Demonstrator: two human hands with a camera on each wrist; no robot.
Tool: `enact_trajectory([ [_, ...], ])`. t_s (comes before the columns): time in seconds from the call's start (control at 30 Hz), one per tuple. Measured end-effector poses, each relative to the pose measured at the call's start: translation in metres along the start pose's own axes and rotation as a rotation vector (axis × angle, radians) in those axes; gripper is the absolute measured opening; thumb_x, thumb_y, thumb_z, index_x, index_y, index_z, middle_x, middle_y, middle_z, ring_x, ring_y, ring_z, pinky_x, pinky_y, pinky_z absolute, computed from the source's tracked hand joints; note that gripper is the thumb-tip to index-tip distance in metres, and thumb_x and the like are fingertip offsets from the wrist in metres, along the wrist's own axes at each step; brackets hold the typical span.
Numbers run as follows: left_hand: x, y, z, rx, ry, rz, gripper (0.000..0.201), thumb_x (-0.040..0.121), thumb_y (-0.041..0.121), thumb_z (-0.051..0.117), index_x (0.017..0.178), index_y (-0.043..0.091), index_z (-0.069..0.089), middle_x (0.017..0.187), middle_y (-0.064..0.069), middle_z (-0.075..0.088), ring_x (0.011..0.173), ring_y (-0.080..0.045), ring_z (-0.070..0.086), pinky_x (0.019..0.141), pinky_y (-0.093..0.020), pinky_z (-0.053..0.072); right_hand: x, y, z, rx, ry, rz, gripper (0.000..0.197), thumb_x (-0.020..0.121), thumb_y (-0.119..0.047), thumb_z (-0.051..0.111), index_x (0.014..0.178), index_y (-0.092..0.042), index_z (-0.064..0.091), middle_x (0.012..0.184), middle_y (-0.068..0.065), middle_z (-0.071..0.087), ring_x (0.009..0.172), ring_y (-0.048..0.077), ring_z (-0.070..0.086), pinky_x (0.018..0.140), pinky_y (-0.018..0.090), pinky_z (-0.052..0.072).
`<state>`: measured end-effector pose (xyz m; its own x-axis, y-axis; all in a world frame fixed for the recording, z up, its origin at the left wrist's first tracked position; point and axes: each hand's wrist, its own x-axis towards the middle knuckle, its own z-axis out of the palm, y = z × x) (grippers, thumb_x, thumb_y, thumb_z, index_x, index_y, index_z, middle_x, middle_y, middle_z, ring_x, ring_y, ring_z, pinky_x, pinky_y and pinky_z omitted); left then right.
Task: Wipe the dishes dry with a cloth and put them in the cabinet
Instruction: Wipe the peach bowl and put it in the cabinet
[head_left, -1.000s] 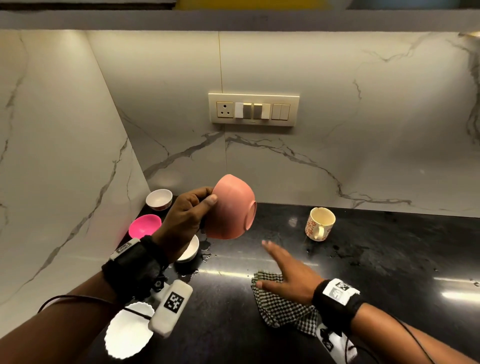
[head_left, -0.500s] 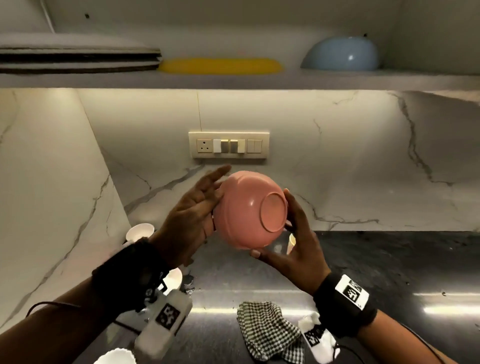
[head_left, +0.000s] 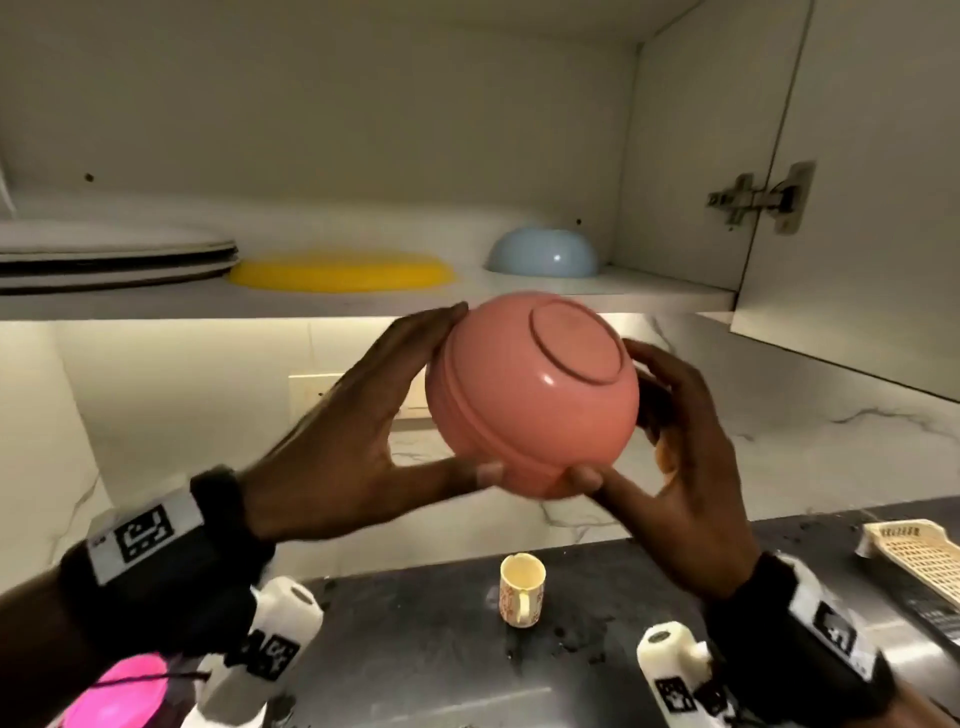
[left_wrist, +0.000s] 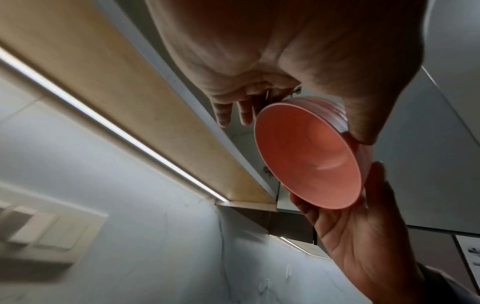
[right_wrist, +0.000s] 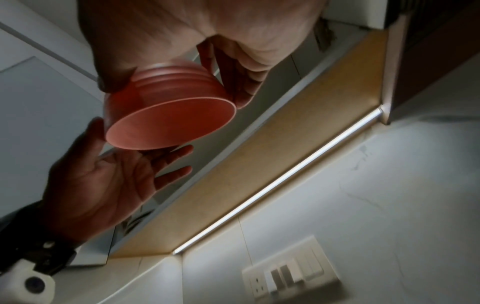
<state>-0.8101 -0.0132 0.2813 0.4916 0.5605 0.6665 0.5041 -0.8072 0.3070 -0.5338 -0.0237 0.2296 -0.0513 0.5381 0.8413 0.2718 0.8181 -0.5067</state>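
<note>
**Desk:** Any writing legible?

**Operator:** I read none. The tag (head_left: 140, 532) on each wristband carries a square black-and-white code. The mug (head_left: 522, 590) has a reddish print, too blurred to read.

**Desk:** Hands and bowl?

**Operator:** I have both on the bowl (head_left: 530, 400), its base towards the head camera, raised before the shelf (head_left: 649, 300) edge. The left hand (head_left: 343, 447) grasps it from 9 o'clock, thumb under the rim. The right hand (head_left: 685, 499) cups it from 3 o'clock, thumb at the rim.

**Desk:** Surroundings?

**Operator:** On the shelf, from the bowl: blue bowl (head_left: 543, 254) upturned at 12, yellow plate (head_left: 340, 270) at 11, stacked plates (head_left: 114, 260) at 10. The door (head_left: 857, 182) stands open at 2. On the counter (head_left: 415, 649): mug at 6, basket (head_left: 914, 551) at 4, magenta bowl (head_left: 124, 691) at 7. My left hand hides part of the switch panel (head_left: 306, 389).
</note>
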Motion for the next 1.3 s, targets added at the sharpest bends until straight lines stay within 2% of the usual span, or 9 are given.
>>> enact_trajectory([
  [0.1, 0.037, 0.01, -0.012, 0.052, 0.038, -0.004, 0.107, 0.076, 0.075, 0.073, 0.163, 0.029, 0.029, 0.162, 0.022, 0.037, 0.145, 0.01, 0.036, 0.116, -0.011, 0.031, 0.036, -0.014, -0.016, -0.029, 0.011, 0.047, 0.09, 0.077, -0.063, 0.082, 0.151, -0.026, 0.046, 0.144, -0.013, 0.061, 0.132, 0.013, 0.062, 0.107, 0.047, 0.054],
  [0.2, 0.079, 0.018, -0.027, 0.087, 0.02, -0.022, 0.099, 0.075, 0.072, 0.077, 0.157, 0.033, 0.038, 0.15, 0.026, 0.048, 0.127, 0.02, 0.046, 0.097, 0.001, 0.034, 0.073, -0.019, -0.026, -0.068, 0.018, 0.086, 0.084, 0.079, -0.057, 0.083, 0.15, -0.028, 0.048, 0.14, -0.012, 0.064, 0.125, 0.005, 0.065, 0.106, 0.034, 0.056],
  [0.33, 0.126, 0.014, -0.047, 0.155, -0.095, -0.077, 0.08, 0.075, 0.076, 0.075, 0.143, 0.039, 0.056, 0.135, 0.018, 0.059, 0.124, 0.003, 0.051, 0.1, -0.02, 0.041, 0.118, -0.008, -0.03, -0.107, 0.005, 0.142, 0.076, 0.084, -0.056, 0.083, 0.148, -0.027, 0.052, 0.132, -0.003, 0.071, 0.115, 0.009, 0.071, 0.098, 0.04, 0.061],
  [0.4, 0.144, 0.008, -0.049, 0.177, -0.14, -0.114, 0.066, 0.075, 0.068, 0.077, 0.131, 0.036, 0.063, 0.119, 0.015, 0.062, 0.113, 0.005, 0.052, 0.09, -0.016, 0.04, 0.135, 0.003, -0.03, -0.158, -0.016, 0.168, 0.078, 0.084, -0.06, 0.082, 0.148, -0.027, 0.052, 0.13, -0.002, 0.071, 0.111, 0.009, 0.072, 0.096, 0.04, 0.061],
  [0.6, 0.188, -0.022, -0.04, 0.085, -0.197, -0.274, 0.068, 0.083, 0.047, 0.084, 0.142, 0.021, 0.062, 0.139, 0.007, 0.064, 0.129, -0.015, 0.057, 0.101, -0.028, 0.041, 0.172, 0.034, -0.025, -0.257, -0.071, 0.255, 0.079, 0.087, -0.061, 0.077, 0.149, -0.021, 0.049, 0.132, 0.0, 0.069, 0.109, 0.012, 0.07, 0.091, 0.033, 0.061],
  [0.83, 0.205, -0.054, -0.036, 0.133, -0.323, -0.409, 0.065, 0.085, 0.05, 0.082, 0.137, 0.015, 0.066, 0.132, 0.0, 0.069, 0.122, -0.023, 0.063, 0.114, -0.044, 0.047, 0.194, 0.054, -0.015, -0.402, -0.216, 0.307, 0.09, 0.085, -0.068, 0.074, 0.154, -0.022, 0.041, 0.134, 0.002, 0.067, 0.111, 0.021, 0.069, 0.096, 0.041, 0.06],
  [1.0, 0.213, -0.058, -0.04, 0.241, -0.396, -0.474, 0.076, 0.077, 0.068, 0.079, 0.135, 0.019, 0.068, 0.129, 0.0, 0.067, 0.12, -0.025, 0.06, 0.11, -0.042, 0.046, 0.203, 0.058, -0.008, -0.458, -0.268, 0.311, 0.089, 0.086, -0.073, 0.069, 0.154, -0.024, 0.039, 0.132, 0.002, 0.066, 0.11, 0.024, 0.068, 0.096, 0.044, 0.059],
  [1.1, 0.217, -0.057, -0.044, 0.238, -0.459, -0.533, 0.057, 0.09, 0.056, 0.072, 0.131, 0.017, 0.069, 0.127, -0.003, 0.067, 0.119, -0.025, 0.061, 0.1, -0.036, 0.047, 0.203, 0.061, -0.004, -0.522, -0.309, 0.323, 0.086, 0.087, -0.077, 0.063, 0.152, -0.025, 0.042, 0.13, 0.003, 0.067, 0.109, 0.026, 0.068, 0.095, 0.044, 0.058],
  [1.3, 0.219, -0.058, -0.042, 0.174, -0.511, -0.608, 0.052, 0.098, 0.045, 0.067, 0.141, 0.018, 0.06, 0.135, -0.003, 0.063, 0.123, -0.026, 0.058, 0.097, -0.036, 0.044, 0.199, 0.061, 0.001, -0.581, -0.311, 0.291, 0.079, 0.092, -0.075, 0.057, 0.148, -0.022, 0.043, 0.113, -0.002, 0.063, 0.102, 0.023, 0.065, 0.087, 0.039, 0.057],
])
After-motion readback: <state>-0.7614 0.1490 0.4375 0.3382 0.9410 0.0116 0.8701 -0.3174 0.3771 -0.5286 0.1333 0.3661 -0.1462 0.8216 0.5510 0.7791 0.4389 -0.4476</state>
